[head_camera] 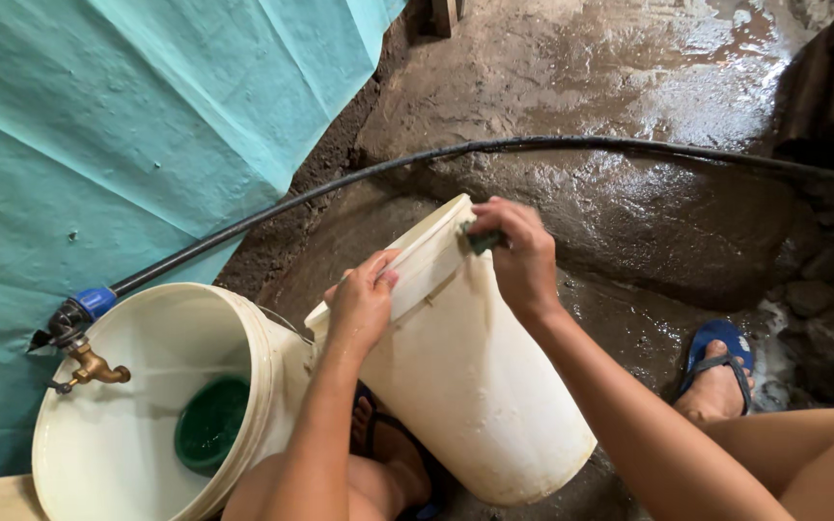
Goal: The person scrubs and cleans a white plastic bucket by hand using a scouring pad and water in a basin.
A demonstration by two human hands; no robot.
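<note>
A tall white plastic bucket [475,386] leans tilted between my knees, its open mouth pointing away to the upper left. My left hand [361,304] grips its rim on the near side. My right hand [523,256] is closed on a small green scrub pad [481,238] pressed against the rim at the top. A second, wider white bucket [137,386] stands upright at the lower left with a green bowl [210,425] lying inside it.
A brass tap [94,367] with a blue fitting hangs over the wide bucket, fed by a black hose [533,147] running across wet rock [649,203]. A teal tarp [98,116] covers the left. My feet wear blue flip-flops [721,362].
</note>
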